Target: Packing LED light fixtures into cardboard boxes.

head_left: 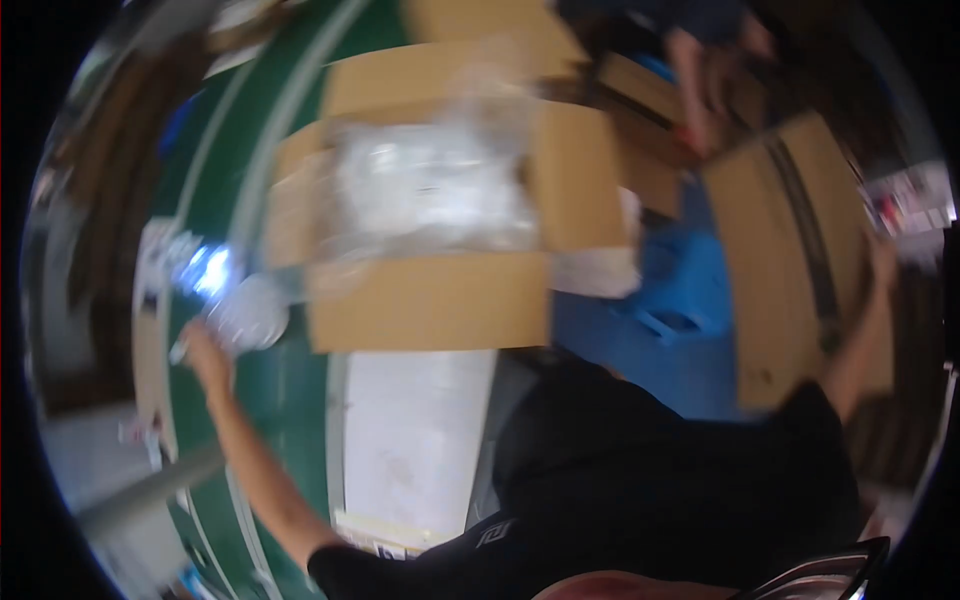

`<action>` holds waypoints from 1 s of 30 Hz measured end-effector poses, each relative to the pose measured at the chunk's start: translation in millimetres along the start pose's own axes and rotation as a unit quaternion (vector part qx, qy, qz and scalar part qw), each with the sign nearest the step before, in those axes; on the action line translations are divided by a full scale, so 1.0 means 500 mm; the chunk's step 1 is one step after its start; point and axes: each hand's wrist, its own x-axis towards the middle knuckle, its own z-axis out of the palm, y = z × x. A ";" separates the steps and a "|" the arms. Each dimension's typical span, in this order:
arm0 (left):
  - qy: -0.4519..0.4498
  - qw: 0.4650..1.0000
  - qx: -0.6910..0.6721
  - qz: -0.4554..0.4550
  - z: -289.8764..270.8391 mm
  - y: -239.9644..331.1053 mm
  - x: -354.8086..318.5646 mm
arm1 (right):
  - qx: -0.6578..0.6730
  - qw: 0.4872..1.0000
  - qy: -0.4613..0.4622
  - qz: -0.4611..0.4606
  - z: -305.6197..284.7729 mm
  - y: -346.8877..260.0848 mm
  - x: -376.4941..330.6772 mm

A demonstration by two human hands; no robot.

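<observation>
At the left, my left hand (pixel 207 358) is closed beside a round, clear, shiny thing (pixel 257 312) on the green table. A small white end shows at its fingers, but blur hides what it holds. My right arm reaches far right, and my right hand (pixel 880 262) grips the outer edge of a tilted cardboard box (pixel 780 260) with a dark tape strip. Ahead of me stands an open cardboard box (pixel 430 300), its flaps spread, full of clear plastic-wrapped contents (pixel 430 190).
The green table (pixel 285 400) runs along the left, with a white board (pixel 415 430) near me. A blue plastic stool (pixel 685 285) stands on the blue floor. Beyond it, another person's arm (pixel 688 85) reaches among cardboard boxes (pixel 640 150).
</observation>
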 end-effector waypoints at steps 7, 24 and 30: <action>0.133 0.871 0.436 0.182 -0.080 0.250 -0.309 | 0.123 0.984 -0.034 0.121 0.297 -0.130 -0.093; 0.270 0.849 0.450 -0.059 0.029 0.302 -0.953 | 0.157 0.970 -0.081 -0.169 0.691 -0.569 0.145; 0.296 0.820 0.466 -0.149 0.094 0.292 -1.042 | 0.144 0.939 -0.101 -0.294 0.857 -0.757 0.143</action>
